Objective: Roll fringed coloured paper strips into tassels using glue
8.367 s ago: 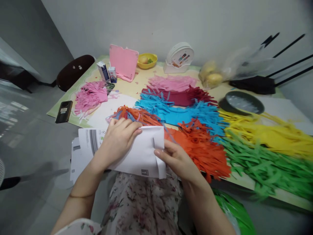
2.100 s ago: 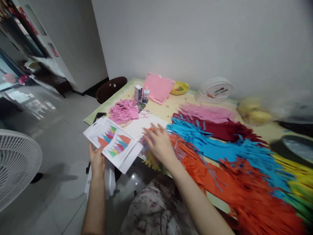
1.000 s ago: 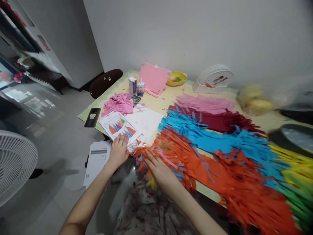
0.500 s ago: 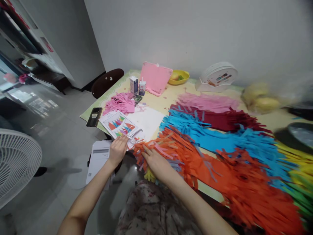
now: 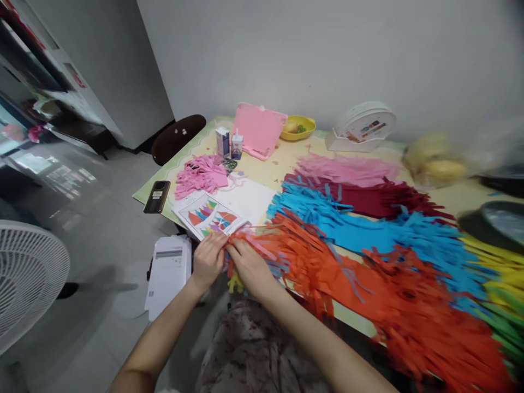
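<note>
Both my hands meet at the near left end of a long orange fringed paper garland at the table's front edge. My left hand curls its fingers around the mixed-colour fringe bundle at that end. My right hand pinches the same bundle from the right. A printed card with coloured fringe pictures lies just beyond my hands. Blue, maroon and pink fringed strips lie behind the orange one.
A black phone and a pink fringe pile lie at the table's left. Two small cartons, a pink stand and a yellow bowl stand at the back. White papers sit below the table edge; a fan stands left.
My left hand left the printed card on the table and came right to the fringe end. My right hand slid left to join it, and both now grip the bundle.
</note>
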Tool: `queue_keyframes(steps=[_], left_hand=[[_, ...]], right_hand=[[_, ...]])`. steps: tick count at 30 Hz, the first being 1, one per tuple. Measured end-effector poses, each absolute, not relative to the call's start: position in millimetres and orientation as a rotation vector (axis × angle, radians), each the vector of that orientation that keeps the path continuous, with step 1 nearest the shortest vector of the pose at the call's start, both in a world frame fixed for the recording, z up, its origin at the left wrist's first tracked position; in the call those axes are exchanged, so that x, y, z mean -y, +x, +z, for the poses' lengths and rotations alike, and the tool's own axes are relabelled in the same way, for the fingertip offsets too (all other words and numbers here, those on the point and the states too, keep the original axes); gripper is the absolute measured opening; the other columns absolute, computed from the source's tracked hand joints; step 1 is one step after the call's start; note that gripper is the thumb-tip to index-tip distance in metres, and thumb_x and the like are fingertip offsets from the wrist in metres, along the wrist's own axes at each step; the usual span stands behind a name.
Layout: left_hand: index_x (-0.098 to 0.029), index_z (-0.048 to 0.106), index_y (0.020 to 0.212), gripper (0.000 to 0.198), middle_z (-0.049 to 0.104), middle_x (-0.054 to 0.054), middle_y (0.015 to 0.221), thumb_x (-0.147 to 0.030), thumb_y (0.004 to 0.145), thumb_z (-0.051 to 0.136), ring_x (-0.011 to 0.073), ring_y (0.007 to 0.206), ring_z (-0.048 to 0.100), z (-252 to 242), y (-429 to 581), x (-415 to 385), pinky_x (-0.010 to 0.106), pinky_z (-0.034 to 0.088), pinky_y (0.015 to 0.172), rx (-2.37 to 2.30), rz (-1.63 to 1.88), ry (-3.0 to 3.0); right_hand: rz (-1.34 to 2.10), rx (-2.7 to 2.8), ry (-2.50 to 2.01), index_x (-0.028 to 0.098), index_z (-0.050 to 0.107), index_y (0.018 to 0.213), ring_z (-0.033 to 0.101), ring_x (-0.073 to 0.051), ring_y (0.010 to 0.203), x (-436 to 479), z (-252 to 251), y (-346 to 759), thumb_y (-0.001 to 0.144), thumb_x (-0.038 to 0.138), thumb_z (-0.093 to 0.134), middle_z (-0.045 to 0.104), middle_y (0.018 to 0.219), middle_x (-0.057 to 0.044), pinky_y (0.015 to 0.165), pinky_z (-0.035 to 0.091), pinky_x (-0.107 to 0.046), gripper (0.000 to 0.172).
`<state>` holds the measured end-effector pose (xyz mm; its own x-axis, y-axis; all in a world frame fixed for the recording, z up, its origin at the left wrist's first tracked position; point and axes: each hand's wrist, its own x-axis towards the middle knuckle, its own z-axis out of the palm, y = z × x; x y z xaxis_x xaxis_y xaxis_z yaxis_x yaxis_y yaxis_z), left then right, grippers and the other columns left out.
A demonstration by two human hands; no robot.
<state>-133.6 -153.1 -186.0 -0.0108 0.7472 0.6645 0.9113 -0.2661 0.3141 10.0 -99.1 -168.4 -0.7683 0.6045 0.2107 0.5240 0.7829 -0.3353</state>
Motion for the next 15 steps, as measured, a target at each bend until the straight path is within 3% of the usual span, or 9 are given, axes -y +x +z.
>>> queue_keyframes(steps=[4,8,12,15], left_hand=[[-0.017,0.064,0.115,0.035,0.073,0.009,0.113,-0.008,0.091,0.042,0.0174,0.109,0.067,-189.2,-121.5,152.4,0.041,0.052,0.103,1.773,-1.163,-2.112],[-0.017,0.063,0.118,0.034,0.072,0.008,0.115,-0.008,0.091,0.043,0.0170,0.111,0.066,-190.3,-119.9,151.5,0.041,0.050,0.106,1.796,-1.193,-2.108],[-0.016,0.062,0.118,0.034,0.073,0.008,0.112,-0.008,0.091,0.043,0.0178,0.111,0.067,-192.2,-114.2,151.9,0.040,0.052,0.105,1.759,-1.189,-2.131],[-0.015,0.063,0.118,0.034,0.073,0.009,0.112,-0.009,0.091,0.043,0.0183,0.110,0.067,-196.4,-106.5,153.0,0.040,0.053,0.104,1.738,-1.180,-2.180]], right_hand=[[0.328,2.668,-0.893,0.016,0.064,0.120,0.053,-0.030,0.116,93.7,-168.2,22.0,0.093,0.016,0.050,0.065,0.119,-0.015,0.100,0.045,-0.048,0.031],[0.210,2.621,-0.912,0.022,0.058,0.134,0.043,-0.035,0.128,107.2,-174.3,52.7,0.092,0.027,0.055,0.050,0.142,-0.015,0.105,0.039,-0.056,0.042],[0.238,2.679,-0.922,0.019,0.057,0.134,0.050,-0.030,0.123,114.3,-190.7,57.0,0.091,0.011,0.048,0.053,0.140,-0.016,0.099,0.047,-0.047,0.045],[0.384,2.694,-0.884,0.012,0.056,0.133,0.054,-0.026,0.120,107.4,-197.8,42.6,0.091,0.009,0.045,0.060,0.130,-0.017,0.100,0.049,-0.042,0.043]])
